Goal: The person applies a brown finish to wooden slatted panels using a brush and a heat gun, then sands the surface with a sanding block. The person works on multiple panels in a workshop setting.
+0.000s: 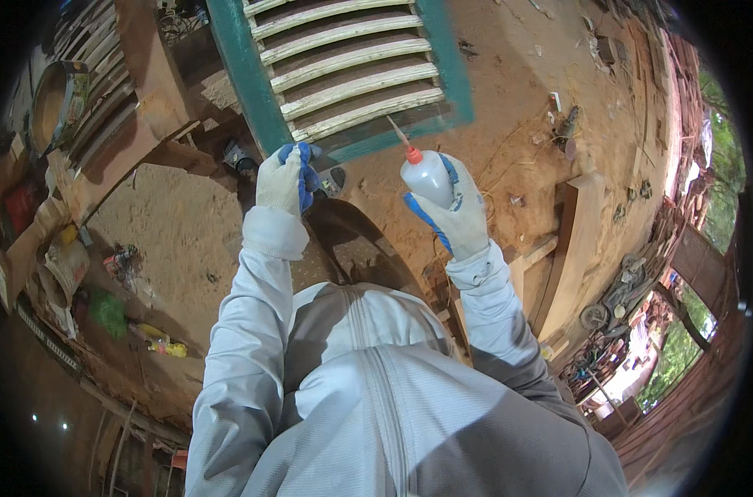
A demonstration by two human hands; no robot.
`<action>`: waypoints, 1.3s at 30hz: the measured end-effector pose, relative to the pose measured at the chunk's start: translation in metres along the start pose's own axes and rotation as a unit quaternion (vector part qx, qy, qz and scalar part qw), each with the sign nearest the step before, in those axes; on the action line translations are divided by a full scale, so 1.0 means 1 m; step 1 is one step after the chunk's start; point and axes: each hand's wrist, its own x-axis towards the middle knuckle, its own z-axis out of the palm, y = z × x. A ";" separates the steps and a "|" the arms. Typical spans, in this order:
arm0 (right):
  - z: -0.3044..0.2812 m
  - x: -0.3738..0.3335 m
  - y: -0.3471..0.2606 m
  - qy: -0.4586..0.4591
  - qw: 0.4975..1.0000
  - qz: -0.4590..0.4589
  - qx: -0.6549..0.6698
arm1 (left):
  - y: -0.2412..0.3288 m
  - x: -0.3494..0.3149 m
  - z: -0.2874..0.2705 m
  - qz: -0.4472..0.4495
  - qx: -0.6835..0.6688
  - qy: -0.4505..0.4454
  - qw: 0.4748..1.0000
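My right hand [462, 213], in a white work glove with a blue palm, is wrapped around a white squeeze bottle [426, 176]. The bottle has a red cap and a thin pointed nozzle that tilts up and to the left. Beyond the nozzle lies a louvred shutter [352, 81] with worn whitish slats in a green frame. My left hand [287, 180], gloved alike, is closed beside the near left corner of the frame. Whatever its fingers hold, if anything, is hidden from view.
To the right, a thick wooden board [569, 248] stands near a smaller piece of wood. A wooden structure with slats [111, 99] is at the upper left. Yellow cord [517, 141] trails over the sandy ground. A green bundle [106, 311] and a yellow item [168, 346] lie at the left.
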 end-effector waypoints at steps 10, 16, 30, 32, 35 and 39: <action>-0.009 -0.014 0.001 -0.005 0.999 -0.013 -0.042 | -0.009 -0.002 -0.012 0.003 0.055 -0.016 0.998; -0.010 -0.015 -0.003 -0.011 0.997 -0.016 -0.071 | -0.008 -0.007 -0.007 0.081 0.171 0.057 0.980; -0.009 -0.003 0.002 -0.011 0.999 -0.032 -0.041 | -0.015 0.002 0.004 0.153 0.373 0.155 0.902; -0.009 0.000 0.003 -0.020 0.998 -0.027 -0.047 | -0.014 -0.001 0.008 0.148 0.400 0.164 0.890; -0.008 0.003 0.001 -0.021 0.999 -0.007 -0.027 | -0.010 -0.002 0.010 0.129 0.418 0.156 0.885; -0.009 0.003 0.004 -0.009 0.999 -0.024 -0.044 | -0.020 0.007 0.008 0.173 0.437 0.180 0.864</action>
